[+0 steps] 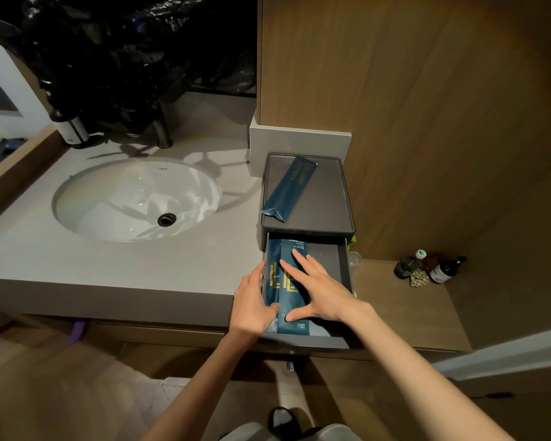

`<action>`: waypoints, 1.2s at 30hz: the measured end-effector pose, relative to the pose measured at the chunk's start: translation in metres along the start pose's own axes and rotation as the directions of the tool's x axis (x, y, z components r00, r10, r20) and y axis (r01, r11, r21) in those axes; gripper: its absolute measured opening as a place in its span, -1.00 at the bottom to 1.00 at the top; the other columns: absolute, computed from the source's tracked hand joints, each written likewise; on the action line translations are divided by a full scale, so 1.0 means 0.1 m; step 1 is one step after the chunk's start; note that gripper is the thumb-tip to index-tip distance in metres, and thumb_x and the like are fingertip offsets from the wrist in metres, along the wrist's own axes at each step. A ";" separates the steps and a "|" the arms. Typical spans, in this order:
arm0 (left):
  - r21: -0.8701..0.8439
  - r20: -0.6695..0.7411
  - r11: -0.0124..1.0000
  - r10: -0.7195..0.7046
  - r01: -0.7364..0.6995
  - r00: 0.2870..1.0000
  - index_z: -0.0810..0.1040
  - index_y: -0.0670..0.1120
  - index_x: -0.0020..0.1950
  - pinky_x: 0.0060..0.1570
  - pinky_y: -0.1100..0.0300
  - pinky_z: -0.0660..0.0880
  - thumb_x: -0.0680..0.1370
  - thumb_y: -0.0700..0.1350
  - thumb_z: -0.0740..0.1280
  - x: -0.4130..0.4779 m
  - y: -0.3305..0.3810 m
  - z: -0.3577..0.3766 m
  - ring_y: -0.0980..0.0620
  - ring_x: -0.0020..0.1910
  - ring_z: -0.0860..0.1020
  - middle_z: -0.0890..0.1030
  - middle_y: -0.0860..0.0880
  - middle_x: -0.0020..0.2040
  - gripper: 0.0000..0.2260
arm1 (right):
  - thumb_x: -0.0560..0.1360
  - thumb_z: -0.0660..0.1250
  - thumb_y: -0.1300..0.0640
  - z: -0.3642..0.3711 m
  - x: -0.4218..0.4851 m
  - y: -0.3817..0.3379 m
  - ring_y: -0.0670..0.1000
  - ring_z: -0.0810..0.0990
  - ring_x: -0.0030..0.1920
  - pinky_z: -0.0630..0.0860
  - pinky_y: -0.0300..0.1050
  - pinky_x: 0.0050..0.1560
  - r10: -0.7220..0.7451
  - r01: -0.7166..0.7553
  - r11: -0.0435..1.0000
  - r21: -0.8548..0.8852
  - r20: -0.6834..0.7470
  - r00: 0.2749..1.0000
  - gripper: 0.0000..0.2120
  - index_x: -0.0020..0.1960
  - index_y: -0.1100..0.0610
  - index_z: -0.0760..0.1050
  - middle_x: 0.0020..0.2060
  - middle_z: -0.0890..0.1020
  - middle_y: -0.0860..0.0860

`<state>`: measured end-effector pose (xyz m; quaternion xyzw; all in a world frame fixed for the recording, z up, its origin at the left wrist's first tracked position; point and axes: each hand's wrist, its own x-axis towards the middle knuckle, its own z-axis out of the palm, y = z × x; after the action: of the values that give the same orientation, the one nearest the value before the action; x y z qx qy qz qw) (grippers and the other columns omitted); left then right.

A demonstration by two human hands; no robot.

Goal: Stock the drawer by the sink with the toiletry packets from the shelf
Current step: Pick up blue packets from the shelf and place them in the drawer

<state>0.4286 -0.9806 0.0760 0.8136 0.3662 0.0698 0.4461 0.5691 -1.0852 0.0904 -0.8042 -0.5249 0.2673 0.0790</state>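
A small grey drawer unit stands on the counter right of the sink, and its drawer [342, 265] is pulled out toward me. Dark blue toiletry packets [291, 253] with gold print lie in the drawer's left half, overlapping. My right hand [318, 289] lies flat on them with straight, spread fingers and the thumb near the packets' front end. My left hand [250, 302] rests at the drawer's left wall, thumb touching the leftmost packet. A long narrow blue packet [291, 189] lies diagonally on the unit's top tray [328, 198].
The white sink [137, 198] with a dark drain is set in the grey counter [109, 262]. A dark tap and a bottle [72, 130] stand behind it under black plastic. Two small bottles [433, 268] sit on the lower wooden ledge at right. Wood panelling rises behind.
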 end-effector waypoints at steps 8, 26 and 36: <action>0.004 0.006 1.000 -0.010 0.010 1.000 0.15 -0.02 0.53 0.38 -0.06 0.32 0.41 -0.21 0.48 0.02 -0.02 0.01 -0.07 0.39 0.34 0.38 -0.10 0.39 -0.22 | 0.24 0.44 -0.35 0.11 0.11 0.05 0.12 -0.29 0.54 -0.14 0.16 0.52 0.034 -0.031 0.992 -0.125 0.016 0.999 0.17 0.55 -0.14 -0.25 0.55 -0.30 -0.02; -0.148 -0.164 0.984 0.070 -0.095 0.984 0.22 0.06 0.50 0.24 0.04 0.47 0.48 0.09 0.39 0.31 0.15 -0.39 0.03 0.20 0.48 0.42 -0.04 0.35 -0.37 | 0.54 0.30 -0.07 -0.43 -0.14 -0.02 -0.05 0.35 0.42 0.37 0.03 0.39 -0.034 0.017 0.999 -0.041 -0.459 0.888 -0.50 0.46 -0.08 0.32 0.45 0.36 -0.10; 0.220 -0.158 0.938 0.307 -0.270 0.938 0.29 -0.05 0.48 0.33 0.06 0.29 0.52 0.08 0.33 1.26 0.74 -0.50 -0.08 0.38 0.33 0.41 -0.09 0.37 -0.43 | 0.64 0.11 -0.04 -0.80 0.25 0.39 0.03 0.16 0.53 0.17 -0.05 0.48 0.124 -0.153 0.986 -0.063 -0.332 0.935 -0.54 0.52 -0.02 0.22 0.52 0.25 -0.01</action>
<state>0.5368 -0.8886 0.1365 0.8879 0.2883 0.1759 0.3123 0.6487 -1.0672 0.1330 -0.8751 -0.4577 0.1120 0.1106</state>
